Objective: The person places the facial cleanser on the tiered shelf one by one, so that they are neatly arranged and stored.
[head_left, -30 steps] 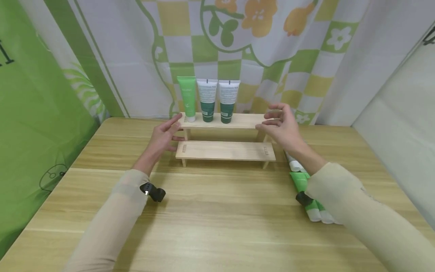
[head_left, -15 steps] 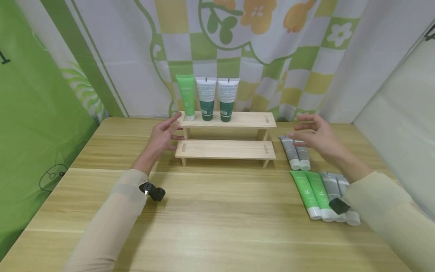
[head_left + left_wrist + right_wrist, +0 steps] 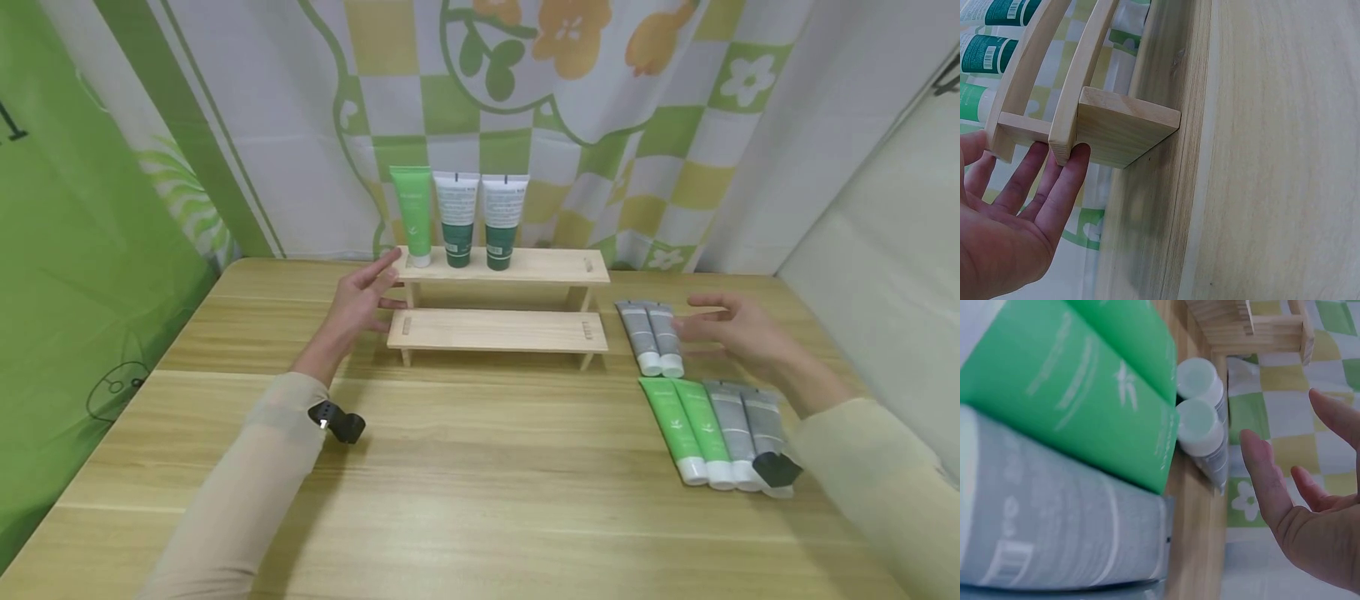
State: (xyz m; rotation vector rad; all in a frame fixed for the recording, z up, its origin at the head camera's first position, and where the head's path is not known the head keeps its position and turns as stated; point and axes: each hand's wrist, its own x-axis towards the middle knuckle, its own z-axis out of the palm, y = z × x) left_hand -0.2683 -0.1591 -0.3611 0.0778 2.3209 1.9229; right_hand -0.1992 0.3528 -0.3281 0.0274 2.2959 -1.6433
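A two-tier wooden display stand [image 3: 498, 332] stands on the table. On its upper board are a light green tube [image 3: 412, 212] and two white-and-dark-green tubes [image 3: 457, 217], all upright on their caps. My left hand [image 3: 356, 304] touches the stand's left end; in the left wrist view its extended fingertips [image 3: 1079, 153] meet the ends of both boards. My right hand [image 3: 742, 333] hovers beside two grey tubes [image 3: 651, 337] lying right of the stand. In the right wrist view its fingers are spread, with nothing between them.
Nearer the front right lie two light green tubes [image 3: 688, 429] and two more grey tubes [image 3: 733, 425], side by side with caps towards me. A patterned curtain [image 3: 480, 100] hangs behind the table [image 3: 480, 500].
My right hand has moved from the upper board's right end, rightward and down to beside the two grey tubes. The left hand and the stand stay put.
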